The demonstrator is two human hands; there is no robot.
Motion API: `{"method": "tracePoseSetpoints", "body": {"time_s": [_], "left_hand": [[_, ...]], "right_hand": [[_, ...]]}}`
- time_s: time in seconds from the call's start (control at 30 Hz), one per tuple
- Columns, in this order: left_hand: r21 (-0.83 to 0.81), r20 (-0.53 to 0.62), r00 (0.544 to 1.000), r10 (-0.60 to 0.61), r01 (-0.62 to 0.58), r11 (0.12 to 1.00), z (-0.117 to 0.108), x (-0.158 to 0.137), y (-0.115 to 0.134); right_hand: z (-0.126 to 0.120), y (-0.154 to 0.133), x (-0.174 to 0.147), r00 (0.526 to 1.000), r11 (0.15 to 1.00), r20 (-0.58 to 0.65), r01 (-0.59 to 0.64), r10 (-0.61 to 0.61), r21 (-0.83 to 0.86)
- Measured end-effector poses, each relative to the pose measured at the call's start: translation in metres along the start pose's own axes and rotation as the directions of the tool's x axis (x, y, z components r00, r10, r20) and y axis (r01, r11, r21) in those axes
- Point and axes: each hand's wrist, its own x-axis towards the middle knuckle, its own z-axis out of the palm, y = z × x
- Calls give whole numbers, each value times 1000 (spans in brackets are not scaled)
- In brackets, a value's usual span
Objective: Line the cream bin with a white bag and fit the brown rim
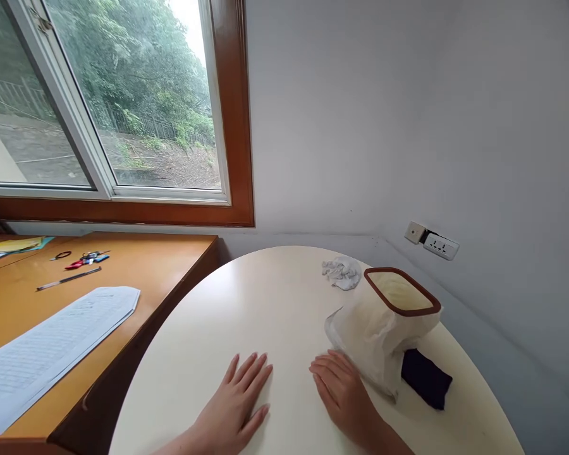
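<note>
My left hand (239, 404) lies palm down on the round cream table (265, 297), fingers stretched out and thumb apart, with nothing in it. On the same tabletop my right hand (344, 395) rests low, its fingers side by side and nothing visible in its grasp. Just beyond it stands a container with a brown rim (439, 308), draped in a whitish plastic bag (372, 328); a loose part of the bag spreads toward the right hand. A dark folded cloth (427, 378) lies right of the bag. Behind the bag is a crumpled white wad (344, 273).
To the left, a wooden desk (171, 259) carries written paper sheets (71, 335), a pen (69, 279), keys (88, 260) and a black ring (63, 255). A window (142, 95) is above the desk. Wall sockets (440, 245) sit behind the table at right.
</note>
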Motion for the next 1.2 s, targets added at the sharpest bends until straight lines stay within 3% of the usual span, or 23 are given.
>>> {"method": "tracePoseSetpoints", "body": {"time_s": [0.1, 0.2, 0.33, 0.43, 0.5, 0.57, 0.67, 0.77, 0.87, 1.0, 1.2], "left_hand": [[-20, 1, 1000, -2, 2, 1000, 1, -1, 0], [-42, 28, 999, -21, 22, 999, 1, -3, 1], [-76, 15, 1000, -20, 21, 997, 1, -6, 2], [-91, 8, 1000, -21, 21, 996, 1, -8, 2], [-97, 5, 1000, -30, 30, 995, 2, -8, 2], [-105, -14, 998, -60, 58, 993, 3, -5, 4], [-145, -86, 983, -163, 149, 978, 3, 5, 14], [-252, -153, 946, -285, 241, 937, 1, 19, 26], [-388, -171, 925, -341, 255, 886, -1, 34, 37], [-534, -205, 921, -332, 179, 826, 0, 52, 49], [-670, -247, 912, -329, 84, 737, 6, 73, 67]], "right_hand": [[-11, 2, 1, 980, 995, -174, 88, -93, -35], [-30, 10, 1, 949, 990, -295, 82, -113, -115], [-64, 27, 2, 877, 976, -475, -35, -74, -216], [-90, 45, 8, 835, 937, -550, -199, 8, -288], [-104, 59, 12, 825, 885, -556, -328, 99, -329], [-114, 71, 14, 845, 840, -502, -401, 184, -367], [-124, 85, 13, 898, 841, -313, -411, 308, -351], [-129, 90, 10, 912, 860, -194, -407, 362, -308], [-129, 88, 10, 914, 861, -189, -402, 358, -313], [-119, 74, 13, 927, 879, -228, -360, 299, -311], [-93, 8, 23, 967, 929, -228, -187, 115, -321]]}}
